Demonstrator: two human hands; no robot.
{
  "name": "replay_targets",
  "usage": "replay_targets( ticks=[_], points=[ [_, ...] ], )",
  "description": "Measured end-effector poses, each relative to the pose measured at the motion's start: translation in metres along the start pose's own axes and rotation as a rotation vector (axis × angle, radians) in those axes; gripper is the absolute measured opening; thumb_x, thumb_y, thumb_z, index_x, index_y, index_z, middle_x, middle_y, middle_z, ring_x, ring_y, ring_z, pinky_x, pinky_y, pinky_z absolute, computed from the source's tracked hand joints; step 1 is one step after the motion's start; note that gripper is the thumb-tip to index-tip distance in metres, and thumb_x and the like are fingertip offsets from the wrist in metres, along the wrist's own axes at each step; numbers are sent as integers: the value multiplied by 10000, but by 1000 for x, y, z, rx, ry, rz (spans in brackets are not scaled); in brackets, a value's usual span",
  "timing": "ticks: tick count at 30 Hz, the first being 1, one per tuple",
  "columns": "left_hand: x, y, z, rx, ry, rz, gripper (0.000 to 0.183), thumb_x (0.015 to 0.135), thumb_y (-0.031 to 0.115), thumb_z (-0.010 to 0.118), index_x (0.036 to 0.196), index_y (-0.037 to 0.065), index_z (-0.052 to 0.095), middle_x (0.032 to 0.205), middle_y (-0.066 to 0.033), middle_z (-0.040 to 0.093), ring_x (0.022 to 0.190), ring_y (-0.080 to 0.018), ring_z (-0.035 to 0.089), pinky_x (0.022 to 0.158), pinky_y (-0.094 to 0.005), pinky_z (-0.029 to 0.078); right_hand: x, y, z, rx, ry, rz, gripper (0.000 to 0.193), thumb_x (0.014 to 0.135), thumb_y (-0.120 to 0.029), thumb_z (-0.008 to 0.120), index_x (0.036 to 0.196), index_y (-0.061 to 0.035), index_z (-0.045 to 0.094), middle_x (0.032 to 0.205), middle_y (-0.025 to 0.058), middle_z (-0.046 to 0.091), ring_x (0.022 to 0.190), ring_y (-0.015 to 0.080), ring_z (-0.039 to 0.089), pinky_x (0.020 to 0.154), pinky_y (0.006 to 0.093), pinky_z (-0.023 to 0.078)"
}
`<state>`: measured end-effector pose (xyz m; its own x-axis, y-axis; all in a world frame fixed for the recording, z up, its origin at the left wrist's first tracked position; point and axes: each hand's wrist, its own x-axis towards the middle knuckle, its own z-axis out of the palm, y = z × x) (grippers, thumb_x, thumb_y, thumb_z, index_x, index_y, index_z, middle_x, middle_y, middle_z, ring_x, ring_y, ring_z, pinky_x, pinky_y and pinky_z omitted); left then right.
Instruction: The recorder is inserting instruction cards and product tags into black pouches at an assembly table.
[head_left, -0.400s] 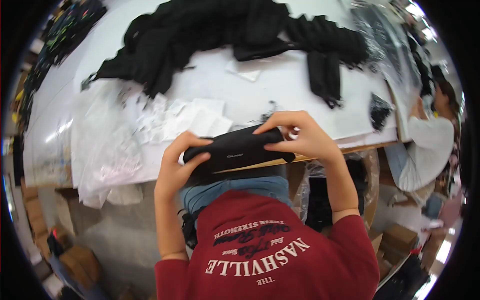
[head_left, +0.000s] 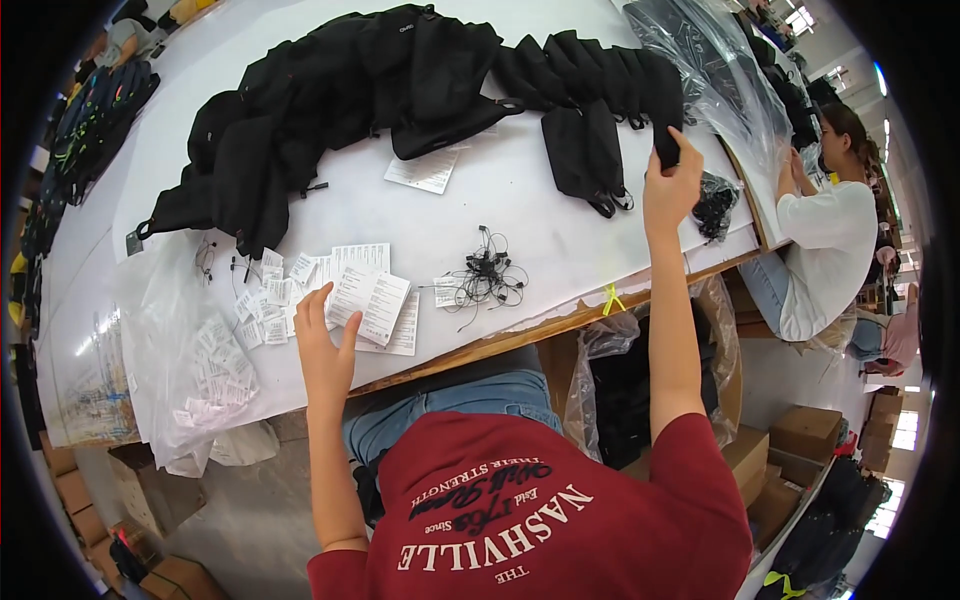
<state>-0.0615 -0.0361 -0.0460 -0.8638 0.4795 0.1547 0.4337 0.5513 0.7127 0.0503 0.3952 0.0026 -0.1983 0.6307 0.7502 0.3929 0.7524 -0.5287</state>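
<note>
My right hand (head_left: pixel 672 190) reaches out to the far right, its thumb and fingers closed on the lower end of a black fabric pouch (head_left: pixel 662 100). That pouch lies at the right end of a row of overlapping black pouches (head_left: pixel 570 75). Near the table's front edge, my left hand (head_left: pixel 325 345) is open, thumb and fingers spread beside a stack of white printed leaflets (head_left: pixel 368 303). Small white tags (head_left: pixel 268 305) lie scattered just left of the leaflets. A tangle of thin black cords (head_left: pixel 490 275) sits to their right.
A heap of black fabric bags (head_left: pixel 340 80) covers the far left of the white table (head_left: pixel 450 215). Clear plastic bags lie at the left (head_left: pixel 165 330) and far right (head_left: pixel 700 60). A small bag of black cords (head_left: pixel 715 205) is near the right edge. A co-worker (head_left: pixel 825 240) sits beyond.
The black pouch is gone from between my hands in front of me. My right hand has moved away to the right end of the row; my left hand has opened and moved toward the leaflets.
</note>
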Motion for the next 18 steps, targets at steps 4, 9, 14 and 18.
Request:
replay_targets(
  ticks=[4, 9, 14, 18],
  points=[
    [2, -5, 16, 171, 16, 2, 669, 794, 286, 706, 1306, -29, 413, 1264, -196, 428, 1153, -349, 405, 991, -421, 333, -13, 82, 30, -340, -562, 10, 265, 806, -311, 643, 1062, -246, 658, 1084, 58, 579, 1011, 301, 563, 845, 392, 457],
    [-2, -15, 22, 183, -48, -66, 786, 749, 331, 742, 1336, -45, 380, 1277, -204, 414, 1166, -352, 384, 1006, -424, 314, -28, 86, 51, -243, -435, 153, 318, 808, -354, 634, 1104, -240, 656, 1281, 78, 522, 1216, 383, 428, 967, 435, 387],
    [-2, -19, 22, 171, -47, -64, 797, 738, 322, 749, 1343, -40, 377, 1272, -201, 419, 1156, -350, 393, 1003, -423, 319, -24, 102, 46, -105, -515, 131, 365, 814, -182, 616, 1174, -239, 627, 1222, 99, 585, 1120, 297, 552, 933, 351, 429],
    [-2, -19, 24, 144, -18, -64, 768, 751, 299, 739, 1342, -35, 380, 1265, -197, 427, 1152, -351, 399, 1002, -421, 321, -23, 91, 38, 26, -430, 122, 380, 808, -108, 598, 1176, -200, 622, 1138, 103, 627, 1008, 274, 607, 889, 319, 448]
  ],
)
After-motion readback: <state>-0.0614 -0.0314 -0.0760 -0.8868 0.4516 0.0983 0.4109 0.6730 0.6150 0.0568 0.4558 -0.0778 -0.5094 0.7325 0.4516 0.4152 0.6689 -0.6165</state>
